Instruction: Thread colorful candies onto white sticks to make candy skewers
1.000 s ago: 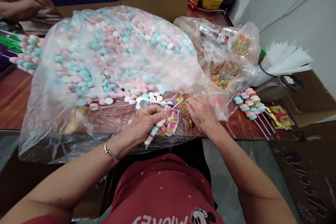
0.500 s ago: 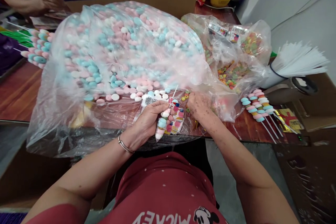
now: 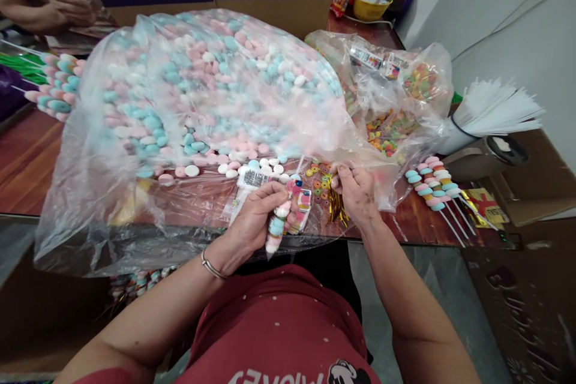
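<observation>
My left hand [image 3: 261, 216] is closed round a marshmallow skewer [image 3: 276, 227] in a clear wrapper, pinching its top; pink, blue and white pieces show below the fingers. Close beside it lie printed labels [image 3: 303, 201]. My right hand [image 3: 357, 192] pinches at the upper end of thin gold twist ties [image 3: 336, 207]; how many are between the fingertips I cannot tell. Small ring gummies [image 3: 320, 177] lie between the two hands. Ahead of them spreads a big clear bag of pink, blue and white marshmallows [image 3: 202, 90].
Finished skewers [image 3: 434, 183] lie at the right, others [image 3: 58, 84] at far left. A bag of gummy rings [image 3: 387, 132], a cup of white sticks [image 3: 468, 126] and a lidded mug [image 3: 481, 156] stand right. Cartons [image 3: 270, 0] rise behind; another person's hands [image 3: 67, 9] show upper left.
My right hand has shifted slightly right from over the gummies, uncovering the gold twist ties at its fingertips. My left hand still holds the wrapped skewer. The view has shifted a little.
</observation>
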Available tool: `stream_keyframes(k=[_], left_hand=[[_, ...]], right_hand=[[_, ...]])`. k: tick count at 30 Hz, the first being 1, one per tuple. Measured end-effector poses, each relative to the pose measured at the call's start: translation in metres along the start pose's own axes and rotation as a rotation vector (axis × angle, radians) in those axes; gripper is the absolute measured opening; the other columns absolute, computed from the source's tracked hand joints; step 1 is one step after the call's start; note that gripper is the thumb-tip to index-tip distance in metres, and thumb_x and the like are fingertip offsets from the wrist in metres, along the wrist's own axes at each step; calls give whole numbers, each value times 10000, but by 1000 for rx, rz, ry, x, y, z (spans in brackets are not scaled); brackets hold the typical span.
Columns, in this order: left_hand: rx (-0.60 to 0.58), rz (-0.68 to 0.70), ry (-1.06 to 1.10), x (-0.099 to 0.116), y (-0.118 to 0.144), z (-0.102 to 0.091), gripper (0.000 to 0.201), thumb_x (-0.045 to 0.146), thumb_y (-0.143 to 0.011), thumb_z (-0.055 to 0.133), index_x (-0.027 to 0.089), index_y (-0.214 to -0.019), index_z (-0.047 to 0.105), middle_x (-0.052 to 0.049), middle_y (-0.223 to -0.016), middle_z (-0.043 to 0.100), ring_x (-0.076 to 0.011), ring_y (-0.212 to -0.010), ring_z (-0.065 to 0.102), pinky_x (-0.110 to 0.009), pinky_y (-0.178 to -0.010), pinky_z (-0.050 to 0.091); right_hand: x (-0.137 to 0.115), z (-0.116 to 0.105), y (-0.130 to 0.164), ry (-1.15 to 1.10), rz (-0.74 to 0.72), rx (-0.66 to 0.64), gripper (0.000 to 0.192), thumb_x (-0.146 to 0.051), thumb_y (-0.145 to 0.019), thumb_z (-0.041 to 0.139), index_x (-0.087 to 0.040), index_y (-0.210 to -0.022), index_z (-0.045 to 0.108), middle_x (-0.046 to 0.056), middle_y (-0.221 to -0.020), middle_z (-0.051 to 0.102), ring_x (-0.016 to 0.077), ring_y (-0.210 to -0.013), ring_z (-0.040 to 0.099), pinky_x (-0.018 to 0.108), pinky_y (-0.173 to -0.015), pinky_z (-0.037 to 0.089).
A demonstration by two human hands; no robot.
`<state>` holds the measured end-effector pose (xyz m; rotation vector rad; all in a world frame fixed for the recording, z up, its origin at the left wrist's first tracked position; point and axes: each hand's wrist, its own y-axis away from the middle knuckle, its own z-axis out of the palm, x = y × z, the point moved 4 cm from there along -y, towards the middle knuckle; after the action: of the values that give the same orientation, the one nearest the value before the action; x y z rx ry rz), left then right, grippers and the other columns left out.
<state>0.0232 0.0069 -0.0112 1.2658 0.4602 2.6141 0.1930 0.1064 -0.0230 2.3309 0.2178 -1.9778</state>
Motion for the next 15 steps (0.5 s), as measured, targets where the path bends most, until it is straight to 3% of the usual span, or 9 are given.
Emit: stream_keyframes(k=[2,6,11,15], left_hand=[[-75,-21,-45,-11,6,10,307,328,-662,794,165,-707,537,-16,-619,680,-120,-445,602,-188,-394,445],[-197,-32,-138,-32,15,29,277,372,-714,759,155,-704,587,-35,-664,693,-114,-484,618,-189,-427,451],[-143,69,-307,-33,10,32,289,432,-758,705,166,-712,602,-8,-579,647,-66,-377,478,-171,-359,343],[-138,185,-373,-25,6,27,299,442,-774,697,173,-693,595,-10,-587,632,-95,-475,546,-194,-452,422]], right_hand=[[-3,8,4,-209,30,56,289,-476,-835,537,-189,-812,568,-53,-507,523,90,-450,469,206,-434,345],[-16,24,15,-411,35,65,232,-423,-806,583,-196,-797,539,-67,-486,528,78,-391,447,192,-376,303],[-21,34,32,-516,45,69,206,-381,-817,587,-211,-799,472,-66,-557,574,77,-434,500,192,-418,378],[-15,36,40,-437,-32,126,195,-364,-837,580,-218,-855,453,-70,-587,581,89,-482,549,210,-481,443]])
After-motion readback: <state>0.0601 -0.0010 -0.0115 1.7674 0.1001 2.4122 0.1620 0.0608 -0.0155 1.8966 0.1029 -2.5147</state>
